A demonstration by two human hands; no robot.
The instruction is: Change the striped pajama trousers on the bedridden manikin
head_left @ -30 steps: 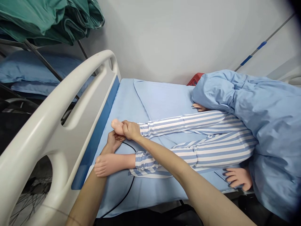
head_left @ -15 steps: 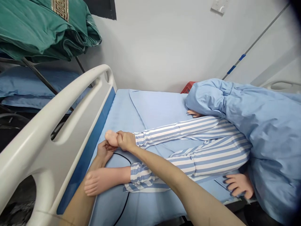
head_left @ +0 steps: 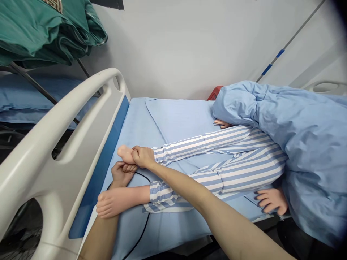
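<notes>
A manikin in blue-and-white striped trousers [head_left: 244, 169] lies on the bed. My right hand [head_left: 143, 157] is wrapped round the ankle of its far foot [head_left: 125, 153]. Just below that foot, on the near side, my left hand [head_left: 123, 174] is closed with its fingers curled; what it holds, if anything, is hidden. A black cable [head_left: 142, 236] runs over the sheet and shows on both sides of my left hand. The near bare foot [head_left: 119, 200] rests across my left forearm, toes toward the footboard.
The white and blue footboard [head_left: 89, 119] rises at the left. A blue quilt [head_left: 306, 144] covers the manikin's upper part, with its near hand [head_left: 272, 201] sticking out. A red object [head_left: 215, 93] sits by the wall. Green cloth [head_left: 54, 32] hangs at the upper left.
My left hand has shifted slightly right relative to the foot, and its fingers look more tightly curled. My right hand stays on the ankle. The whole view has shifted slightly.
</notes>
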